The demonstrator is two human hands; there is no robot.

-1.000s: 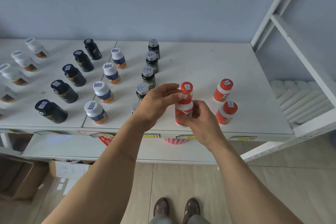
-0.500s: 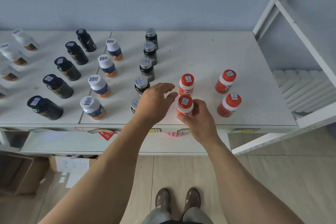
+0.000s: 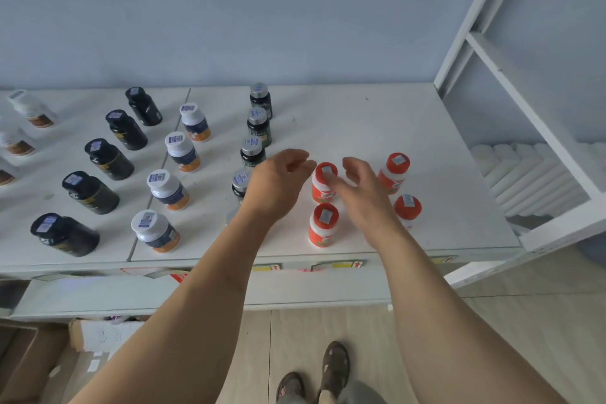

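On table [image 3: 344,121], orange bottles [image 3: 323,226], dark bottles [image 3: 259,126] leftward

Bare forearms [image 3: 196,321], brown sandals [image 3: 334,364], grey trousers [image 3: 357,394]

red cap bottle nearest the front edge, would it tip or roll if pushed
The near red-capped bottle stands taller than it is wide, so a push near the cap would probably tip it. Its body looks round, so once down it could roll, and the front edge of the table is close. It looks like rigid plastic, likely not fragile.
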